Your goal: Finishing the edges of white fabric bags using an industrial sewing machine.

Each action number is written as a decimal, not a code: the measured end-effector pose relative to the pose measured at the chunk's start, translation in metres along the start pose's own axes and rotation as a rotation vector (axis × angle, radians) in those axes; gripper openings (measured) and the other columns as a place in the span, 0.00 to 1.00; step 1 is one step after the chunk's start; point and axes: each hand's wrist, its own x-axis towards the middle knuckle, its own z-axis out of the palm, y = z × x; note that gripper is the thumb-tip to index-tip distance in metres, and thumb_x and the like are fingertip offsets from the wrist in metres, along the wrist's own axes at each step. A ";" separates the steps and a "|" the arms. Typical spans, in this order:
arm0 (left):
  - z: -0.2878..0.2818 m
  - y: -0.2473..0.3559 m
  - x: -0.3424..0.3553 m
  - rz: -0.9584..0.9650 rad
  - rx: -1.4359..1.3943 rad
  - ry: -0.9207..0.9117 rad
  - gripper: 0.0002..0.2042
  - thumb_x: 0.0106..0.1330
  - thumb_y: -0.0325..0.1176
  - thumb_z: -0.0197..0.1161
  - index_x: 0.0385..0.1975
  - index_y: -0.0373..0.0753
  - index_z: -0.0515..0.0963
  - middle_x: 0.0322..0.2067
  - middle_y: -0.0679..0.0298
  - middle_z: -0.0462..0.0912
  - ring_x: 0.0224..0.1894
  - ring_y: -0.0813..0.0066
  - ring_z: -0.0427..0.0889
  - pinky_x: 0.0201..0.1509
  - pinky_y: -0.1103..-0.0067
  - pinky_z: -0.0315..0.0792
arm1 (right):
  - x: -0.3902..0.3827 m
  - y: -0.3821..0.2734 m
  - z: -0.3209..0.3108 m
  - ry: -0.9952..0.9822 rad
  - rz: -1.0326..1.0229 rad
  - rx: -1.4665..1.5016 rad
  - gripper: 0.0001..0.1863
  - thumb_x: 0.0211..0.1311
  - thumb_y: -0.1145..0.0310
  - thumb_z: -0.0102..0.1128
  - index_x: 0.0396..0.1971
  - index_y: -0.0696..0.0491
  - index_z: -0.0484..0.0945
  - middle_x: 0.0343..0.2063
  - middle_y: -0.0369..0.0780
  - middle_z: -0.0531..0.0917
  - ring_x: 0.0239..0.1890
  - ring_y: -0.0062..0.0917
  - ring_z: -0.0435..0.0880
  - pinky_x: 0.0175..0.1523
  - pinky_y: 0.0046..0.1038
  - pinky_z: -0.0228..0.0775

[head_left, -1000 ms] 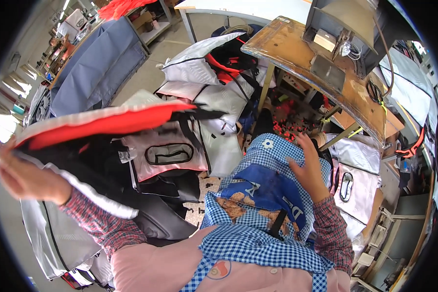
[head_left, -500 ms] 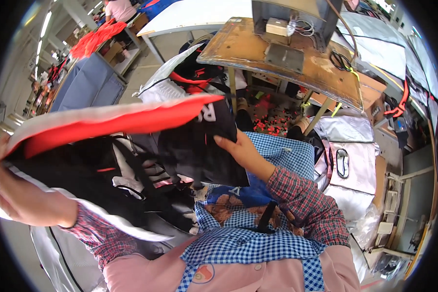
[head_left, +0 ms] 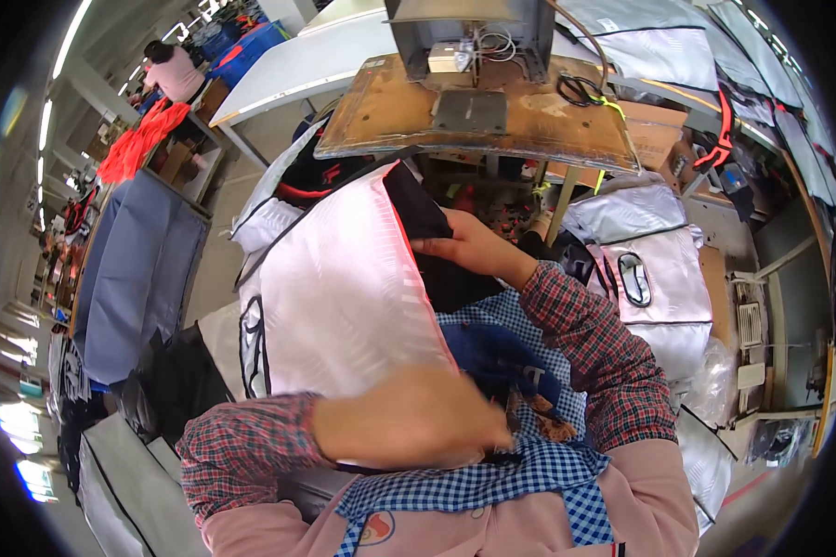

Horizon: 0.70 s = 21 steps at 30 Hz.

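Observation:
A large sewn bag (head_left: 344,278) lies across my lap, its shiny white side facing up. It has black trim, a red-edged border and a black-rimmed oval slot at its left. My right hand (head_left: 478,247) grips the black fabric at the bag's right edge, thumb on top and the other fingers hidden behind. Close to my body, my left hand (head_left: 409,418) is over the bag's near edge, smeared by motion. Its fingers are too blurred to read. Under the bag's right side shows my blue checked apron (head_left: 567,371).
A worn wooden worktable (head_left: 362,121) with a metal machine housing (head_left: 529,46) stands ahead. Another white bag (head_left: 664,278) lies at the right. Grey fabric (head_left: 139,269) hangs at the left below red cloth (head_left: 144,139). A person (head_left: 175,72) is at the far left.
The bag has been turned from its black and red inside to its white side. My left hand has swept from the far left to near my body. The right hand stays on the fabric.

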 end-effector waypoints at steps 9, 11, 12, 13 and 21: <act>-0.122 -0.174 -0.008 -0.795 -0.332 0.456 0.18 0.70 0.43 0.58 0.29 0.29 0.77 0.24 0.66 0.77 0.28 0.79 0.72 0.36 0.78 0.69 | -0.011 -0.022 -0.020 0.081 -0.050 -0.102 0.22 0.64 0.64 0.61 0.55 0.56 0.72 0.44 0.37 0.82 0.46 0.18 0.78 0.54 0.24 0.68; -0.107 -0.190 0.005 -0.716 -0.322 0.499 0.19 0.69 0.43 0.59 0.25 0.30 0.76 0.21 0.70 0.73 0.25 0.83 0.68 0.31 0.79 0.66 | -0.012 -0.012 -0.032 0.117 -0.006 -0.106 0.22 0.63 0.64 0.61 0.55 0.55 0.72 0.45 0.37 0.83 0.46 0.18 0.78 0.54 0.24 0.68; -0.097 -0.198 0.014 -0.653 -0.315 0.545 0.21 0.69 0.44 0.59 0.22 0.30 0.76 0.17 0.74 0.70 0.23 0.87 0.63 0.26 0.81 0.63 | -0.014 -0.002 -0.039 0.150 0.012 -0.107 0.23 0.63 0.64 0.62 0.56 0.55 0.71 0.46 0.37 0.82 0.47 0.19 0.78 0.55 0.24 0.68; -0.097 -0.196 0.022 -0.681 -0.230 0.539 0.21 0.68 0.43 0.60 0.22 0.28 0.76 0.15 0.74 0.69 0.20 0.87 0.62 0.22 0.80 0.62 | -0.013 0.000 -0.042 0.171 0.027 -0.098 0.25 0.62 0.64 0.62 0.58 0.55 0.70 0.46 0.37 0.82 0.49 0.20 0.77 0.56 0.25 0.67; -0.118 -0.237 0.064 -0.723 -0.037 0.570 0.21 0.66 0.45 0.62 0.29 0.27 0.79 0.13 0.58 0.72 0.17 0.79 0.68 0.24 0.75 0.66 | 0.031 -0.021 -0.115 0.404 0.017 -0.022 0.29 0.65 0.61 0.60 0.60 0.61 0.65 0.56 0.44 0.74 0.59 0.27 0.72 0.65 0.27 0.60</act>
